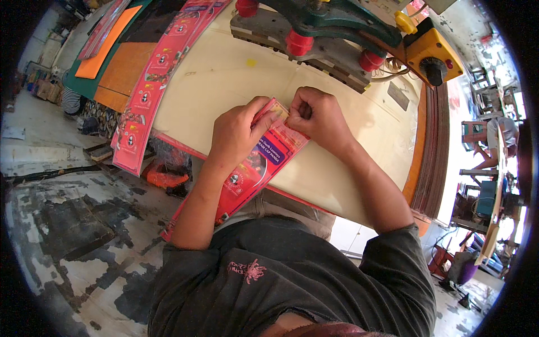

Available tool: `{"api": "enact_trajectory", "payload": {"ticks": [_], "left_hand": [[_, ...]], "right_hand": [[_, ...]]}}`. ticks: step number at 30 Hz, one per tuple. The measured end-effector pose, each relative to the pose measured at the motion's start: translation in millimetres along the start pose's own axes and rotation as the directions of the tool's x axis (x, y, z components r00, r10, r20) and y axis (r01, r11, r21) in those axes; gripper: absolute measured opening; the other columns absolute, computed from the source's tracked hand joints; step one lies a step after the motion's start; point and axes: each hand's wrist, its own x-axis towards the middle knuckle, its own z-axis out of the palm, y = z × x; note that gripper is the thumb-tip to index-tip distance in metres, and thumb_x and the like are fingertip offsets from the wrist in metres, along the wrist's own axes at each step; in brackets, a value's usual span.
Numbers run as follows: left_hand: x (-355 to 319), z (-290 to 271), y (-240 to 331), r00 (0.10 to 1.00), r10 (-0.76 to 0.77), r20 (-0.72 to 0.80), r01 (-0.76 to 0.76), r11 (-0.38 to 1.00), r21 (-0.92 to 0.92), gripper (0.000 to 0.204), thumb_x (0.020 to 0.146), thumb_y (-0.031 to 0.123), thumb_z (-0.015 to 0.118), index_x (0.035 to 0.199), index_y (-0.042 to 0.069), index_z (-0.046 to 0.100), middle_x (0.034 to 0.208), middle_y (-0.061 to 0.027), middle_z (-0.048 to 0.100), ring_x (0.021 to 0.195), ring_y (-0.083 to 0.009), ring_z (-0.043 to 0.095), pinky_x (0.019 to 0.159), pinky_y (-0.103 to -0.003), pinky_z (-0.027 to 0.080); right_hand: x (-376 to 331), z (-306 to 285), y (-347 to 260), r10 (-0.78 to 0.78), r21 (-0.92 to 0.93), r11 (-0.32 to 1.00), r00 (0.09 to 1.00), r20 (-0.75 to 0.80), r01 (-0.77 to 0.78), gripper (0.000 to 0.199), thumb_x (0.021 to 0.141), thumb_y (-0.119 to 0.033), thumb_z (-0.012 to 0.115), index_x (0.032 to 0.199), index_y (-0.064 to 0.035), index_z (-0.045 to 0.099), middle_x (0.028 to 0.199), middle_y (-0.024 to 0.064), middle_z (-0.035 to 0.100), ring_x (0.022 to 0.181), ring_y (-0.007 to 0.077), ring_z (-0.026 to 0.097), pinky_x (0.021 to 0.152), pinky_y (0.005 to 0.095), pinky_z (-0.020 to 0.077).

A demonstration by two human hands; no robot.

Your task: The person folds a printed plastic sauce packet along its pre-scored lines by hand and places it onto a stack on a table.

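A long red printed plastic strip (272, 154) slants across the near edge of the cream worktable (213, 78), its lower end hanging over my lap. Near its far end, my left hand (240, 130) grips the strip, thumb on top. My right hand (321, 117) is closed in a pinch at the strip's right corner, close to the left fingertips. What lies between the right fingertips is mostly hidden by the curled fingers.
More red printed strips (147, 95) lie along the table's left side, beside an orange sheet (106, 45). Beyond my hands stands a dark green press frame (342, 28) with red knobs and a yellow control box (433, 53). Stacked brown boards (435, 151) line the right. Another person (505, 135) sits far right.
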Motion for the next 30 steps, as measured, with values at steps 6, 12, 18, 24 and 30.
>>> {"api": "enact_trajectory", "payload": {"ticks": [6,12,18,24,30], "left_hand": [[0.8,2.0,-0.7,1.000,0.006,-0.018,-0.006,1.000,-0.002,0.039,0.103,0.042,0.066,0.121,0.008,0.069,0.097,-0.0187,0.076,0.088,-0.0398,0.075,0.075,-0.047,0.057],[-0.3,-0.9,0.5,1.000,-0.022,-0.007,0.022,0.998,-0.056,0.038,0.102,0.042,0.068,0.120,0.008,0.070,0.094,-0.0182,0.076,0.085,-0.0399,0.075,0.073,-0.046,0.057],[-0.4,-3.6,3.6,0.996,-0.073,0.046,0.077,0.990,-0.114,0.038,0.102,0.041,0.069,0.121,0.008,0.070,0.093,-0.0175,0.077,0.084,-0.0376,0.076,0.074,-0.044,0.058],[-0.4,-2.9,3.0,0.998,-0.011,0.054,0.013,0.999,-0.043,0.039,0.101,0.043,0.069,0.119,0.008,0.072,0.096,-0.0169,0.077,0.086,-0.0368,0.076,0.075,-0.044,0.058],[0.6,-3.7,4.8,0.998,-0.008,0.069,0.011,0.999,-0.043,0.041,0.100,0.044,0.070,0.119,0.008,0.072,0.097,-0.0179,0.077,0.087,-0.0373,0.076,0.076,-0.044,0.057]], "right_hand": [[0.1,6.7,7.4,0.010,-0.042,0.999,0.988,-0.156,-0.017,0.017,0.080,-0.008,0.076,0.085,0.0019,0.064,0.080,0.0183,0.068,0.070,0.0297,0.071,0.067,0.0401,0.0565],[-0.8,5.5,7.3,0.031,0.004,1.000,0.990,-0.139,-0.031,0.016,0.084,-0.009,0.074,0.088,0.0028,0.064,0.080,0.0164,0.069,0.069,0.0224,0.068,0.067,0.0379,0.0555],[1.7,-3.2,25.0,0.061,0.385,0.916,0.987,0.151,-0.116,0.019,0.102,-0.016,0.061,0.092,0.0004,0.063,0.087,-0.0019,0.064,0.079,0.0075,0.057,0.076,0.0248,0.0484],[8.7,-11.6,11.6,0.135,0.211,0.955,0.939,0.317,-0.209,0.036,0.108,-0.028,0.061,0.084,-0.0015,0.062,0.074,-0.0041,0.053,0.072,0.0061,0.045,0.066,0.0274,0.0398],[8.6,-12.1,6.9,0.081,0.177,0.974,0.949,0.304,-0.139,0.038,0.108,-0.028,0.064,0.081,-0.0019,0.059,0.068,-0.0054,0.044,0.069,0.0047,0.039,0.059,0.0294,0.0339]]}}
